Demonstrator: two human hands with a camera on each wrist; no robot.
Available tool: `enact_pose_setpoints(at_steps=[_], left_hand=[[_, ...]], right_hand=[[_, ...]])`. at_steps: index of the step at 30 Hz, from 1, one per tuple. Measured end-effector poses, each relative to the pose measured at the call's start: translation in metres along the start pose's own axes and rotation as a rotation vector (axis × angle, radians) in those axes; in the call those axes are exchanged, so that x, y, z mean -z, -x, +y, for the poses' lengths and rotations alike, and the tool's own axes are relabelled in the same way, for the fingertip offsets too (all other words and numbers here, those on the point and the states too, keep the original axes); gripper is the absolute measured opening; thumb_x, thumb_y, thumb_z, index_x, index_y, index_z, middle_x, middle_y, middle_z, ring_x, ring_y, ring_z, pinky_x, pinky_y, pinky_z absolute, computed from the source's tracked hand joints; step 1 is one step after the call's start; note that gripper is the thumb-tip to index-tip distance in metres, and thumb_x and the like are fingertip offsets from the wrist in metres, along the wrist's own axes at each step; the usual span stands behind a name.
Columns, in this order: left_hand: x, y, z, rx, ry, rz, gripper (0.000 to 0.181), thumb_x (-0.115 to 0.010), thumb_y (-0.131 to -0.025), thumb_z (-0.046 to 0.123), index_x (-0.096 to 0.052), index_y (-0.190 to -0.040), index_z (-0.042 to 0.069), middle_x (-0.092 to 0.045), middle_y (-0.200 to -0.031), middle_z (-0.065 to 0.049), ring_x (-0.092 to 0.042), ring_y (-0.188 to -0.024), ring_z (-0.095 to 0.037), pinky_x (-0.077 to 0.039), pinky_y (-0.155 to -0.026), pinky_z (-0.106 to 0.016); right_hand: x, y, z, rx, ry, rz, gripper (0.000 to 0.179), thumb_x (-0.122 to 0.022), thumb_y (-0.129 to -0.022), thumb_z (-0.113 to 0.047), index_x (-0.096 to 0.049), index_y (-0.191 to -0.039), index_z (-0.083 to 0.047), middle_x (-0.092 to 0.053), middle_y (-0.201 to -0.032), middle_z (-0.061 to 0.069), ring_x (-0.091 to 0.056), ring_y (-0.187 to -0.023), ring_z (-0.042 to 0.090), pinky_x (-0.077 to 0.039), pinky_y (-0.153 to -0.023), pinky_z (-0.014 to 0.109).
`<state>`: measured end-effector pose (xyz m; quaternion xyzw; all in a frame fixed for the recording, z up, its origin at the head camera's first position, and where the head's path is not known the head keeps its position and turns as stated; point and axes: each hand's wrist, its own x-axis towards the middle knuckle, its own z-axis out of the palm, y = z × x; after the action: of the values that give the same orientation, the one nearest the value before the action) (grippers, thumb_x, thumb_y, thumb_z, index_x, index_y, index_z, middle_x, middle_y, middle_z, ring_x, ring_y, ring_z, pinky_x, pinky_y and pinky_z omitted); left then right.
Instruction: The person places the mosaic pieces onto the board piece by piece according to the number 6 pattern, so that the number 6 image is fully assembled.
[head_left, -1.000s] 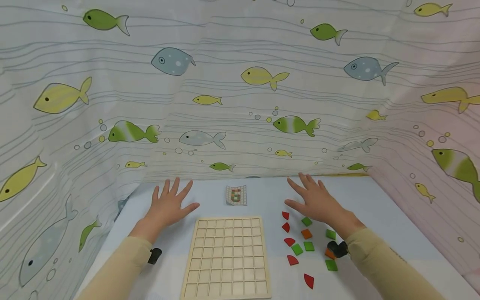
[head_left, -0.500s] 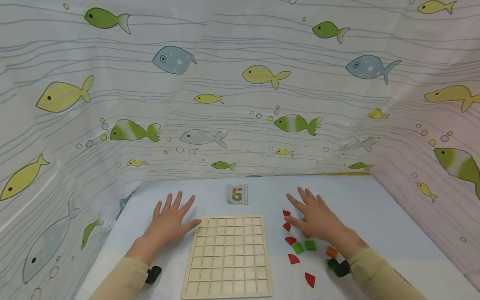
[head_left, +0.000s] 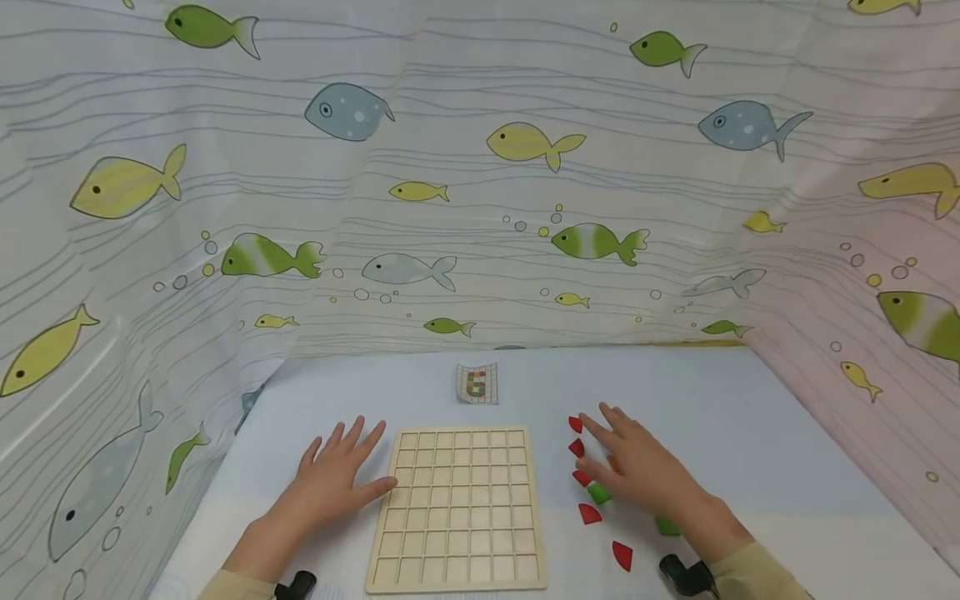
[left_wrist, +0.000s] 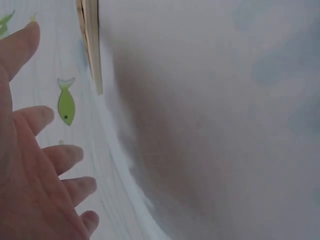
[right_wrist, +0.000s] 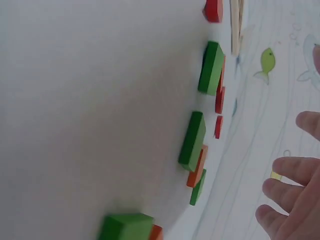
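My left hand point(head_left: 333, 475) hovers with fingers spread beside the wooden grid board point(head_left: 460, 521); its thumb overlaps the board's left edge in the head view. In the left wrist view the fingers of the left hand point(left_wrist: 35, 170) hold nothing, and the board point(left_wrist: 92, 47) shows edge-on. Over the loose pieces to the board's right hovers my right hand point(head_left: 641, 471), fingers extended. Several red quarter-round pieces point(head_left: 590, 513) and green square tiles point(head_left: 598, 492) show around it, others hidden beneath. The right wrist view shows green tiles point(right_wrist: 211, 67) and orange tiles point(right_wrist: 198, 167) below the right hand point(right_wrist: 300, 190).
A small card point(head_left: 477, 384) with a coloured grid pattern lies behind the board. The pale table point(head_left: 397, 387) is enclosed at the back and sides by a fish-print curtain point(head_left: 465, 225). A black wrist device point(head_left: 684, 575) sits at the right cuff.
Both hands have drawn back toward the body and lower, the left to beside the board, the right over the loose pieces. The board and card keep their places.
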<state>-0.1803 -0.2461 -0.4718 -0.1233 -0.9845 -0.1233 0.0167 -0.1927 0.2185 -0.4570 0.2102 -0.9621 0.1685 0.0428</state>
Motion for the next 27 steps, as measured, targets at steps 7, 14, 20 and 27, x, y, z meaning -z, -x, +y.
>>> enact_pose_setpoints(at_steps=[7, 14, 20, 27], left_hand=[[-0.001, 0.025, 0.005, 0.001, 0.099, -0.089, 0.098, -0.06, -0.08, 0.076, -0.037, -0.154, 0.016, -0.031, -0.158, -0.017, -0.024, -0.142, -0.048, -0.011, -0.108, -0.07], [-0.003, 0.044, 0.009, -0.027, 0.189, -0.11, 0.109, -0.071, -0.069, 0.075, -0.04, -0.153, 0.012, -0.034, -0.156, -0.018, -0.026, -0.141, -0.048, -0.007, -0.108, -0.07], [-0.011, 0.06, 0.01, -0.053, 0.288, -0.098, 0.108, -0.076, -0.068, 0.071, -0.04, -0.152, 0.012, -0.034, -0.156, -0.019, -0.023, -0.142, -0.05, -0.01, -0.108, -0.067], [-0.023, 0.07, 0.01, -0.116, 0.395, -0.125, 0.105, -0.08, -0.071, 0.061, -0.038, -0.153, 0.01, -0.03, -0.157, -0.022, -0.009, -0.141, -0.057, -0.009, -0.104, -0.073]], right_hand=[[-0.008, 0.016, -0.003, -0.04, -0.036, -0.011, 0.072, -0.056, -0.091, -0.065, -0.047, -0.149, -0.023, -0.036, -0.156, 0.01, -0.037, -0.139, 0.037, -0.041, -0.102, 0.058], [-0.016, 0.033, -0.002, -0.033, -0.13, -0.032, 0.07, -0.06, -0.089, -0.065, -0.051, -0.146, -0.026, -0.038, -0.155, 0.003, -0.038, -0.139, 0.03, -0.042, -0.103, 0.055], [-0.021, 0.044, -0.007, 0.005, -0.178, -0.022, 0.061, -0.064, -0.089, -0.06, -0.057, -0.141, -0.029, -0.042, -0.151, -0.004, -0.037, -0.14, 0.029, -0.044, -0.1, 0.054], [-0.027, 0.05, -0.007, 0.128, -0.154, 0.045, 0.042, -0.068, -0.093, -0.047, -0.068, -0.129, -0.026, -0.054, -0.131, -0.008, -0.053, -0.119, 0.015, -0.052, -0.091, 0.04]])
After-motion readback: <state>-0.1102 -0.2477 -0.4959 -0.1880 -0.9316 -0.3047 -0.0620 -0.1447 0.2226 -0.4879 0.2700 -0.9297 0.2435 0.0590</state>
